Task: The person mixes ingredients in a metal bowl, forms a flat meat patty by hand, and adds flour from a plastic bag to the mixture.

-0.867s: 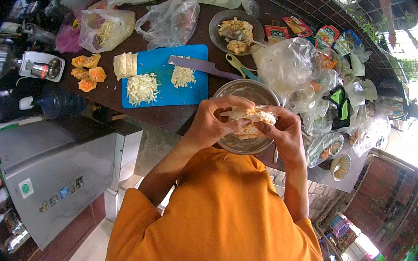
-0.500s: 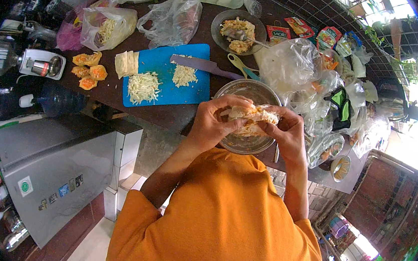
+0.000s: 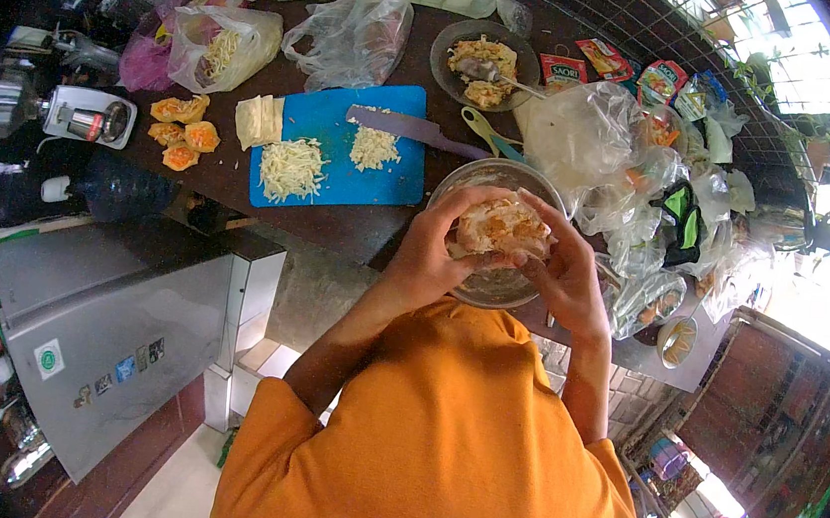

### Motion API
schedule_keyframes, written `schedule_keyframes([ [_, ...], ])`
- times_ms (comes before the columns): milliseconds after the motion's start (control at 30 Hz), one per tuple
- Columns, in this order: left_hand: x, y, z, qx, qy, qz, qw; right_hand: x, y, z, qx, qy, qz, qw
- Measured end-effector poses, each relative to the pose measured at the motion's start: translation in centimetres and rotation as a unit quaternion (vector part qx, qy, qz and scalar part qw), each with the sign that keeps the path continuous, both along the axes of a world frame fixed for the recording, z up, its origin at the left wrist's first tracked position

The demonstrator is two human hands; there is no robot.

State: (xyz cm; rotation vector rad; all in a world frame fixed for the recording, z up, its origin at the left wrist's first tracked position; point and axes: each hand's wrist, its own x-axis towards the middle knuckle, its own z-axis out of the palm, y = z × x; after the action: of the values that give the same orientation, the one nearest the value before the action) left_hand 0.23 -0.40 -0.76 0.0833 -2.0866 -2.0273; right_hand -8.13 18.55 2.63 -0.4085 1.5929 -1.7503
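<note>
Between my two hands is a pale, soft lump of food flecked with orange (image 3: 504,226), held over a round metal bowl (image 3: 492,290). My left hand (image 3: 436,246) curls around its left side, thumb along the near edge. From the other side my right hand (image 3: 569,274) grips it, fingers over the top right, the two thumbs almost meeting. Smears of mixture coat the bowl's inside. Left of the bowl lies a blue cutting board (image 3: 347,189) with shredded white vegetable (image 3: 291,169), finely chopped white bits (image 3: 376,148) and a purple-handled knife (image 3: 417,129).
A stack of pale square wrappers (image 3: 259,122) overlaps the board's left edge, beside several orange-topped dumplings (image 3: 201,137). Behind the bowl stand a plate of filling with a spoon (image 3: 485,66) and a peeler (image 3: 478,125). Plastic bags (image 3: 586,141) crowd the right; a grey fridge (image 3: 128,331) stands left.
The lump has turned so its broad, orange-flecked face shows upward. My hands have opened wider around it and lowered slightly toward the bowl. The view has shifted a little.
</note>
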Motion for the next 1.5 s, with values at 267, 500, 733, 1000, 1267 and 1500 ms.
schedule_keyframes([
  [267, -0.1, -1.6, 0.2, 0.084, -0.069, -0.073, 0.991, -1.0, -0.3, 1.8, 0.151, 0.312, 0.126, 0.929],
  [500, 0.3, -1.9, 0.8, 0.155, -0.088, -0.135, 0.975, -1.5, -0.3, 1.2, 0.153, 0.33, 0.102, 0.926],
  [733, 0.4, -2.2, 1.5, 0.074, -0.113, -0.14, 0.981, -1.9, 0.1, 0.5, 0.076, 0.215, 0.103, 0.968],
  [1000, 0.3, -2.3, 1.4, 0.032, -0.076, -0.121, 0.989, -1.0, 0.6, -1.2, 0.047, 0.125, 0.057, 0.989],
  [1267, 0.7, -2.0, 1.0, 0.014, -0.07, -0.071, 0.995, -1.3, 0.3, -2.0, 0.073, 0.18, 0.059, 0.979],
  [1500, 1.0, -1.3, 2.2, -0.055, -0.051, 0.001, 0.997, -1.7, -0.8, -1.5, 0.112, 0.227, 0.091, 0.963],
])
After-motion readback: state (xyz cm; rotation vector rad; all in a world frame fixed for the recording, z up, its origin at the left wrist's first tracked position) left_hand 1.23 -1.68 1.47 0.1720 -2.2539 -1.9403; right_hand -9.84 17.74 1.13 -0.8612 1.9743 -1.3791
